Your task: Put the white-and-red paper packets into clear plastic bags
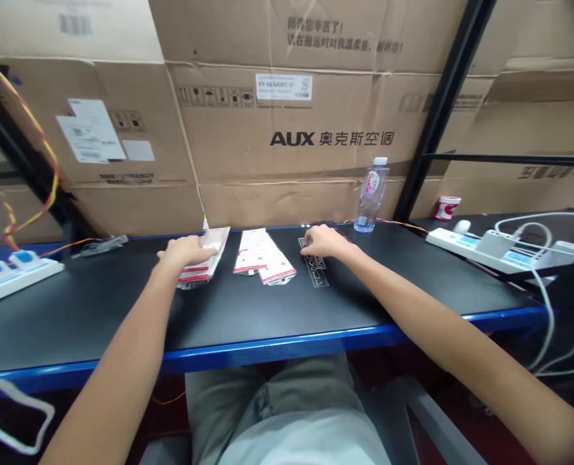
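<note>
My left hand [184,253] lies over a flat white packet with red stripes [205,261] on the black tabletop [97,310], and its fingers seem to grip the packet. To its right, two similar packets [263,258] lie overlapping, touched by neither hand. My right hand [323,241] rests on the far end of a dark, see-through stencil ruler with cut-out shapes [314,268]. Its fingers hide the ruler's upper part.
A water bottle [371,195] stands at the back edge. White power strips sit at the left [10,274] and right [480,248], with loose cables nearby. Stacked cardboard boxes [287,129] form the back wall, and a blue front edge [267,349] borders the table.
</note>
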Available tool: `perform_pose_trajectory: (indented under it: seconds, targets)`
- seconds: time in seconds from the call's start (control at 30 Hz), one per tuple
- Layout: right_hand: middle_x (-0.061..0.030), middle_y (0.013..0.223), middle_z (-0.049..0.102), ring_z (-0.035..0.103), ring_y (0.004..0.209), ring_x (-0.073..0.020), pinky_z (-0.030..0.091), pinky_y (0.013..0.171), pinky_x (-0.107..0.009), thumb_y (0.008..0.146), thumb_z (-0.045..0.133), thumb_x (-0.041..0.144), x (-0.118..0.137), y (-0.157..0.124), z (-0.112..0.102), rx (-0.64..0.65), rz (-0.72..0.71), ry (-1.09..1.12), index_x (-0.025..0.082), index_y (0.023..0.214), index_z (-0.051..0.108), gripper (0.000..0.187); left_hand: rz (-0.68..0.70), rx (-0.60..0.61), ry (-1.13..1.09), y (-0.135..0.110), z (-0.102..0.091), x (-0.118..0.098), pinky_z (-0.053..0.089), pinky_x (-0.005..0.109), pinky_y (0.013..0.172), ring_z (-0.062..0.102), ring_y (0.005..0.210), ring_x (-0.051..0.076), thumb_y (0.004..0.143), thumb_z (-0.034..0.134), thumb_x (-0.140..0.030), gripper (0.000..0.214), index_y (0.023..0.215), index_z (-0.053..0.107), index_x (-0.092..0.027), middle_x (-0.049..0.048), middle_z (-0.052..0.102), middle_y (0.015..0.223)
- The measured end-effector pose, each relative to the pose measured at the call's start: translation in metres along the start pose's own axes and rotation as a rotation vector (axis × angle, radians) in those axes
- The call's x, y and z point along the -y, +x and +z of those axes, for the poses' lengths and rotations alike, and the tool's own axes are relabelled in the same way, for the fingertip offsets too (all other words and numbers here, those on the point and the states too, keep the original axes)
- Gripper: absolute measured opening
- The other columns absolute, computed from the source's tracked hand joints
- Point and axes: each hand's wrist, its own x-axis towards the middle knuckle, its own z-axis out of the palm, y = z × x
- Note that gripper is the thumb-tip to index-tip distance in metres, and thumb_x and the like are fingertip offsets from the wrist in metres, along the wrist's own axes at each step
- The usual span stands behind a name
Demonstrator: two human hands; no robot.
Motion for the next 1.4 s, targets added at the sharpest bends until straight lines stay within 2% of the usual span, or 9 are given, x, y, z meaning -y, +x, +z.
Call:
perform_pose_trajectory:
  seconds: [0.07, 0.13, 0.27, 0.37, 0.63, 0.93, 1.07, 1.27, 1.4]
  targets:
    - [-0.0154, 0.099, 0.07, 0.067, 0.088, -0.0288, 0.05, 0.071, -0.032, 0.069, 0.071, 0.034, 0.003, 0.001, 0.001, -0.003, 0.018, -0.029, 0.016, 0.093, 0.073, 0.03, -0.028, 0.039, 0.152, -0.004, 0.005, -0.008, 0.038, 0.067, 0.085, 0.053, 0.11, 0.052, 0.054, 0.071, -0.057, 0.039, 0.065, 0.06, -0.02, 0.0212, 0.069, 0.1]
    - [-0.0171, 0.099, 0.07, 0.067, 0.088, -0.029, 0.05, 0.07, -0.032, 0.068, 0.071, 0.031, 0.006, 0.001, 0.002, -0.011, 0.02, -0.052, 0.014, 0.092, 0.072, 0.029, 0.078, -0.006, 0.156, -0.01, 0.011, -0.022, 0.042, 0.06, 0.087, 0.054, 0.111, 0.046, 0.064, 0.063, -0.055, 0.035, 0.076, 0.065, -0.022, 0.018, 0.068, 0.106]
    - [-0.0178, 0.094, 0.07, 0.068, 0.087, -0.029, 0.049, 0.07, -0.031, 0.068, 0.068, 0.022, 0.008, 0.0, -0.002, -0.028, 0.015, -0.064, 0.013, 0.09, 0.071, 0.023, 0.411, -0.003, 0.005, -0.025, 0.029, -0.05, 0.047, 0.037, 0.082, 0.063, 0.09, 0.029, 0.075, 0.053, -0.049, 0.031, 0.077, 0.068, -0.022, 0.0102, 0.07, 0.09]
    - [-0.0164, 0.095, 0.07, 0.067, 0.09, -0.0296, 0.05, 0.071, -0.032, 0.068, 0.069, 0.024, 0.006, -0.001, -0.006, -0.038, 0.053, -0.028, 0.015, 0.091, 0.072, 0.025, 0.497, 0.113, -0.002, -0.032, 0.043, -0.058, 0.047, 0.035, 0.077, 0.064, 0.084, 0.027, 0.076, 0.052, -0.055, 0.037, 0.078, 0.067, -0.021, 0.01, 0.069, 0.088]
    - [-0.0148, 0.089, 0.071, 0.068, 0.083, -0.0272, 0.049, 0.066, -0.03, 0.067, 0.069, 0.03, 0.003, 0.0, -0.006, 0.005, 0.065, -0.006, 0.016, 0.081, 0.073, 0.02, 0.393, 0.213, 0.062, -0.035, 0.044, -0.056, 0.046, 0.034, 0.071, 0.065, 0.086, 0.03, 0.064, 0.061, -0.067, 0.047, 0.079, 0.062, -0.023, 0.0102, 0.07, 0.088]
    - [-0.0171, 0.096, 0.072, 0.068, 0.089, -0.0271, 0.049, 0.074, -0.029, 0.071, 0.066, 0.018, -0.008, 0.006, -0.008, -0.076, 0.09, 0.006, 0.012, 0.094, 0.074, 0.025, 0.213, 0.226, -0.144, -0.043, 0.032, -0.065, 0.045, 0.028, 0.054, 0.064, 0.053, 0.018, 0.063, 0.066, -0.047, 0.035, 0.087, 0.063, -0.022, 0.0036, 0.072, 0.088]
    - [-0.0136, 0.099, 0.073, 0.067, 0.095, -0.0266, 0.048, 0.082, -0.029, 0.071, 0.061, 0.011, -0.011, 0.008, -0.009, -0.169, 0.028, 0.053, 0.015, 0.101, 0.074, 0.033, 0.184, 0.243, -0.188, -0.041, 0.032, -0.061, 0.046, 0.028, 0.051, 0.066, 0.058, 0.02, 0.062, 0.065, -0.048, 0.043, 0.097, 0.065, -0.022, 0.0067, 0.072, 0.102]
    - [-0.0068, 0.091, 0.075, 0.067, 0.082, -0.0172, 0.048, 0.077, -0.022, 0.074, 0.056, 0.011, 0.015, 0.0, -0.007, -0.216, -0.246, 0.343, 0.013, 0.103, 0.073, 0.033, 0.375, 0.23, -0.029, -0.035, 0.042, -0.058, 0.05, 0.036, 0.085, 0.063, 0.105, 0.033, 0.06, 0.064, -0.044, 0.045, 0.097, 0.074, -0.021, 0.0123, 0.068, 0.115]
    - [-0.0066, 0.092, 0.075, 0.067, 0.082, -0.0172, 0.048, 0.077, -0.022, 0.073, 0.055, 0.007, 0.024, 0.0, 0.005, -0.187, -0.32, 0.364, 0.013, 0.1, 0.074, 0.033, 0.471, 0.231, -0.041, -0.035, 0.047, -0.059, 0.048, 0.036, 0.092, 0.061, 0.104, 0.031, 0.066, 0.061, -0.039, 0.047, 0.107, 0.074, -0.023, 0.0108, 0.067, 0.108]
